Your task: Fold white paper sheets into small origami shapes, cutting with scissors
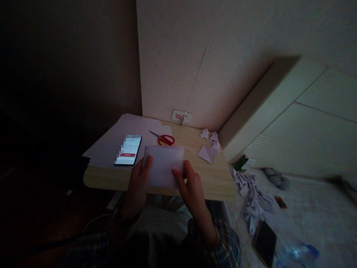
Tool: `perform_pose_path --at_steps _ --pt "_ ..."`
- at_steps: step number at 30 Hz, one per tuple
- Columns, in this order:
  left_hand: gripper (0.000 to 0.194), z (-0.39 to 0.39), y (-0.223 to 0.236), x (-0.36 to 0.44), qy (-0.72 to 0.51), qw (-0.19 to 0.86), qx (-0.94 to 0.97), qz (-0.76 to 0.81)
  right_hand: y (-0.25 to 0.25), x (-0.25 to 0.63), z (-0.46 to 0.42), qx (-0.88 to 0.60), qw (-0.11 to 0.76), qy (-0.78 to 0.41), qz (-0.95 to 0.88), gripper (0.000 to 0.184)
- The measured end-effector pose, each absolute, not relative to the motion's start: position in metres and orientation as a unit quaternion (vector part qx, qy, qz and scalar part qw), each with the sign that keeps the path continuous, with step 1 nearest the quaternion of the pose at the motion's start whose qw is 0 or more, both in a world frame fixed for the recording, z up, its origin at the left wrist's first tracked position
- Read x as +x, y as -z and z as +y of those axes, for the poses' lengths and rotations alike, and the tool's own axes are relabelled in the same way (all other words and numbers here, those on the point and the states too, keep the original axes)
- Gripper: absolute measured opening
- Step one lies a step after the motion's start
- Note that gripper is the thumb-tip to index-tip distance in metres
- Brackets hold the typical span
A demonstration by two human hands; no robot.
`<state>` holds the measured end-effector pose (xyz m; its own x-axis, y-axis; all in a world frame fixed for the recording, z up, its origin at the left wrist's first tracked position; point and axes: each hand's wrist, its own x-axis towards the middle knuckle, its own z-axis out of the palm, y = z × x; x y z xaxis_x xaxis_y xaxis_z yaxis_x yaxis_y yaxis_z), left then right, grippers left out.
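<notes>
A pale, roughly square sheet of paper point(163, 165) is held up over the front edge of a small wooden table. My left hand point(141, 178) grips its left edge, the thumb lying on the near face. At the right edge my right hand point(190, 182) pinches the sheet between thumb and fingers. Just beyond the paper lie scissors point(166, 140) with red handles, blades pointing left. A lit phone point(128, 150) rests to the left on a stack of larger paper sheets point(111, 136). To the right sits a folded paper piece point(208, 153).
Small folded paper shapes point(214, 138) stand at the table's point(189, 136) back right corner. A wall socket point(182, 116) is behind it. On the bed point(315, 208) at right lie more folded papers point(253, 199), a dark tablet or phone point(264, 242) and a clear plastic item point(299, 255).
</notes>
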<state>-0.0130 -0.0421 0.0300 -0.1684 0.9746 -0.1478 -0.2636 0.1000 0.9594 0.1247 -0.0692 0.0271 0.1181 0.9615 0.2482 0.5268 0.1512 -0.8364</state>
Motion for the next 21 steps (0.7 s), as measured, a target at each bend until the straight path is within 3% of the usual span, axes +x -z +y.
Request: perform_pose_path --at_steps 10,21 --pt "0.045 -0.038 -0.036 -0.03 -0.499 0.635 0.349 0.475 -0.028 0.134 -0.069 -0.563 0.432 -0.317 -0.629 0.02" --pt "0.025 -0.037 -0.028 -0.025 -0.516 0.619 0.283 0.521 -0.034 0.13 -0.071 -0.56 0.417 -0.315 -0.643 0.029"
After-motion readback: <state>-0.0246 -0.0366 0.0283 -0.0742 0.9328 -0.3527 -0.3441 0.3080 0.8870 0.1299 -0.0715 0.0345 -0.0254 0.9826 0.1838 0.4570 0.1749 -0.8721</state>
